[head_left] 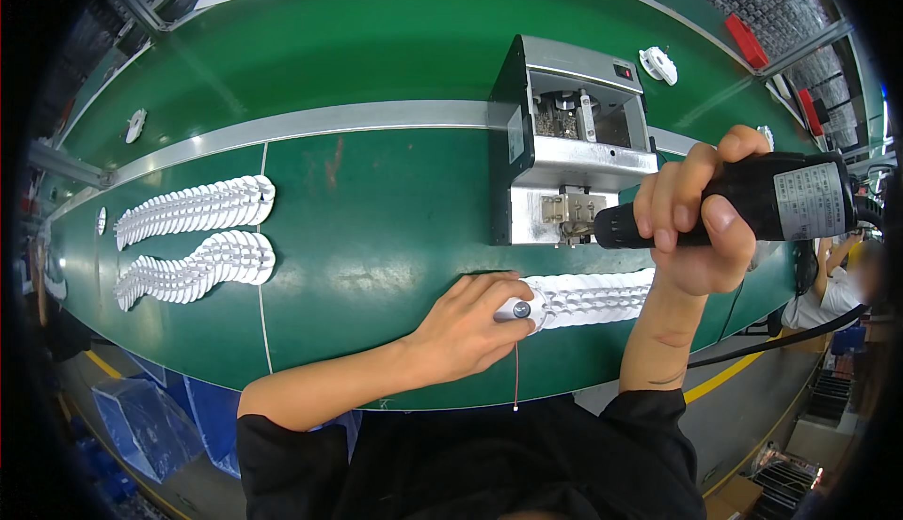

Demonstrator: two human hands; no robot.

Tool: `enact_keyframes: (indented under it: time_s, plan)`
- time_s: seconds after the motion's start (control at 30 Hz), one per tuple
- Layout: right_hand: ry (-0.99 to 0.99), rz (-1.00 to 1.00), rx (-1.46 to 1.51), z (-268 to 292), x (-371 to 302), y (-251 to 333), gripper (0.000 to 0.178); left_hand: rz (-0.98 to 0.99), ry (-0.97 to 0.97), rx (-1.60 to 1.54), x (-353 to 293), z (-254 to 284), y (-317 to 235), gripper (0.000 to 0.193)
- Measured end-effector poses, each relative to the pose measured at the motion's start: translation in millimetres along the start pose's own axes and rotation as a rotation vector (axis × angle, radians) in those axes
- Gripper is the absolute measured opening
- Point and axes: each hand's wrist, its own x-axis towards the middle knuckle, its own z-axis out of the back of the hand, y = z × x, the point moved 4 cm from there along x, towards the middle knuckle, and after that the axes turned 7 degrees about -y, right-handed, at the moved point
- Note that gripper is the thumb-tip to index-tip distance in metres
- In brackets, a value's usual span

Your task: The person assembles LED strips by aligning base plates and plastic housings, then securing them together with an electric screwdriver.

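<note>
My right hand (701,210) is wrapped round a black electric screwdriver (781,196), lying nearly level with its nose to the left. That nose is at the front outlet of a silver screw feeder (574,134); the bit's tip cannot be made out. My left hand (470,327) lies low on the bench, thumb and fingers closed round a small white part (513,309) with a dark round spot. This part meets the left end of a row of white ribbed plastic pieces (602,299). A thin red wire (516,370) hangs below it, ending in a small white connector.
Two rows of nested white pieces (198,208) lie on the green bench (376,200) at the left. Loose white parts (657,66) sit on the raised back strip. A black cable (781,339) runs at the right, where another person (832,285) is seated. Blue bins (146,426) stand below left.
</note>
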Motion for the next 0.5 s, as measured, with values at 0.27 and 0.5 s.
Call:
enact_keyframes:
  time_s: [0.27, 0.5]
  plan:
    - [-0.021, -0.019, -0.11, -4.3, -3.6, -5.9, 0.039, 0.008, 0.001, 0.005, 0.0, 0.5, 0.4, 0.027]
    - [0.052, 0.01, 0.096, -0.6, 7.7, 18.5, 0.041, 0.002, -0.006, 0.01, -0.1, 1.1, 0.5, 0.028]
